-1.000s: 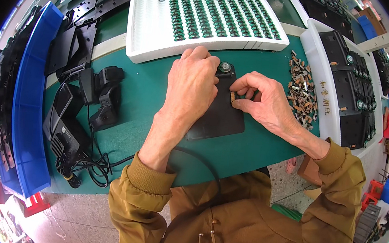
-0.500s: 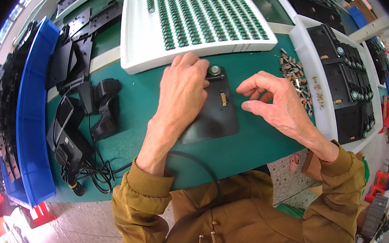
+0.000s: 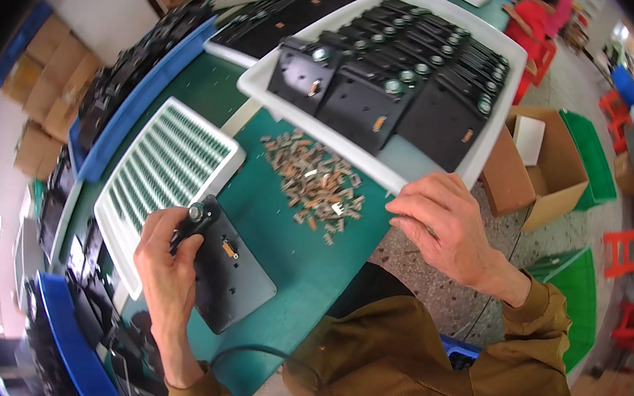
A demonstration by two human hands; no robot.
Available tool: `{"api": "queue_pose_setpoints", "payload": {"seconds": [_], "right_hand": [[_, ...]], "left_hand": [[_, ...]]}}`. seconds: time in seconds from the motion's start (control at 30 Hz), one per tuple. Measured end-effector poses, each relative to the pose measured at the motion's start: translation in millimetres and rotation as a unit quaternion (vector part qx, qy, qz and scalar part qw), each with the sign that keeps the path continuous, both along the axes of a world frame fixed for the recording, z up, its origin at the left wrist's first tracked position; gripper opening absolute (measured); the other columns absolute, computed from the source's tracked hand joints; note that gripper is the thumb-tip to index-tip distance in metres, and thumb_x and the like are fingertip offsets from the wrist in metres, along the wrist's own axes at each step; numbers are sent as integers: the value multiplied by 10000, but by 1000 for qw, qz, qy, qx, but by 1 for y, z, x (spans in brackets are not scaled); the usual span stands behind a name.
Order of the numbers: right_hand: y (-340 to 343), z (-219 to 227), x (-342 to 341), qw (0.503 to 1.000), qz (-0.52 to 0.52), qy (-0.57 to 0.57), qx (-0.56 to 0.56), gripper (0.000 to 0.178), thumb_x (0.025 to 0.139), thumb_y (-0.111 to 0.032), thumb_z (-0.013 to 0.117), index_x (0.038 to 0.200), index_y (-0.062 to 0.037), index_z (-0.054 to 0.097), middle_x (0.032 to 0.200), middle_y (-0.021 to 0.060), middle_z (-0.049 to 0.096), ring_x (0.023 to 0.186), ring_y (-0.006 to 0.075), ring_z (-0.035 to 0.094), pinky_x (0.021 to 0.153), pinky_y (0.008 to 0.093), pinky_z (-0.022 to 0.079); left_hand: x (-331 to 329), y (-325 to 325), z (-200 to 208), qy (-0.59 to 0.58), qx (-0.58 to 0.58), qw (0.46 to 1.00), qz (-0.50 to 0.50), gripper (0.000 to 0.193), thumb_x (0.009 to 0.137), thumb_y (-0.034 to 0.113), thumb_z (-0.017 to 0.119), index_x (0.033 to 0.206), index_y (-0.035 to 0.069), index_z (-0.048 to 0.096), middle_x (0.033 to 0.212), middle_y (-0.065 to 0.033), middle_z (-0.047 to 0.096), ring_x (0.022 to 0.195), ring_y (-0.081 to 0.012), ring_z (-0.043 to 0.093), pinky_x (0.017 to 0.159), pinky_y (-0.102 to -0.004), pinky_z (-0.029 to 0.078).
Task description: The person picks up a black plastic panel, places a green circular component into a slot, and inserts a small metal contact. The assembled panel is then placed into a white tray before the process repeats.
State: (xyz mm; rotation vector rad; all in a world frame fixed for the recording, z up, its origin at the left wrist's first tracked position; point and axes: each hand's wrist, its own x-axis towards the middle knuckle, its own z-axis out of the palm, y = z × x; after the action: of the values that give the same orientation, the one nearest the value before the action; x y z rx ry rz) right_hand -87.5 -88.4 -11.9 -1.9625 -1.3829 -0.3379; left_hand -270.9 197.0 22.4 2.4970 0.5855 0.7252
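My left hand (image 3: 168,259) pinches the hinged upper end of a flat black panel (image 3: 231,298), beside a small round metal-topped part (image 3: 196,211). A small tan-and-metal piece (image 3: 229,249) sits on the panel's face. The panel lies tilted over the green table mat (image 3: 280,245). My right hand (image 3: 442,228) is by the near corner of a white tray (image 3: 353,159), fingers curled with a small gap at the tips and nothing visible in them. Rows of similar black panels (image 3: 362,109) fill that tray.
Between the hands lies a heap of small tan-and-metal pieces (image 3: 308,173). A white foam tray (image 3: 231,161) with rows of green parts stands left of it. Blue bins (image 3: 75,335) line the left. An open cardboard box (image 3: 511,177) and green bin (image 3: 582,306) stand right.
My view has turned to the right, bringing the tray of panels to the middle. My right hand has moved from beside the panel to the tray's corner. The left hand still grips the panel.
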Motion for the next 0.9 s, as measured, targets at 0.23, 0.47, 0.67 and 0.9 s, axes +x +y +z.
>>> {"api": "queue_pose_setpoints", "payload": {"seconds": [0.23, 0.47, 0.67, 0.9], "right_hand": [[-34, -33, 0, 995, -51, -28, 78, 257, 721, -73, 774, 961, -48, 684, 989, 63, 623, 916, 249, 597, 914, 432, 450], [-39, -51, 1, 991, -9, -35, 127, 217, 752, -48, 750, 961, -29, 697, 1121, 62, 647, 1011, 236, 614, 978, 464, 464], [-41, -58, 5, 987, 17, -41, 155, 175, 745, -38, 749, 915, -13, 716, 1163, 73, 662, 1026, 236, 615, 959, 457, 485], [-41, -60, 8, 984, 22, -32, 174, 134, 741, -30, 750, 866, 7, 722, 1150, 82, 666, 1006, 247, 614, 923, 464, 500]], "left_hand": [[123, -43, 59, -49, 54, 978, -196, 281, 761, -55, 654, 1042, -35, 649, 962, -134, 656, 825, -253, 656, 770, -321, 518], [222, -106, 66, -134, 98, 924, -345, 286, 740, -51, 691, 1024, -37, 665, 943, -166, 651, 823, -331, 651, 753, -358, 517], [263, -130, 30, -132, 190, 904, -359, 304, 745, -39, 713, 1044, -16, 666, 1012, -156, 662, 907, -342, 652, 805, -387, 523], [277, -147, 20, -72, 264, 891, -362, 328, 739, -50, 695, 1064, -16, 655, 1049, -145, 641, 983, -358, 610, 830, -427, 511]]}}
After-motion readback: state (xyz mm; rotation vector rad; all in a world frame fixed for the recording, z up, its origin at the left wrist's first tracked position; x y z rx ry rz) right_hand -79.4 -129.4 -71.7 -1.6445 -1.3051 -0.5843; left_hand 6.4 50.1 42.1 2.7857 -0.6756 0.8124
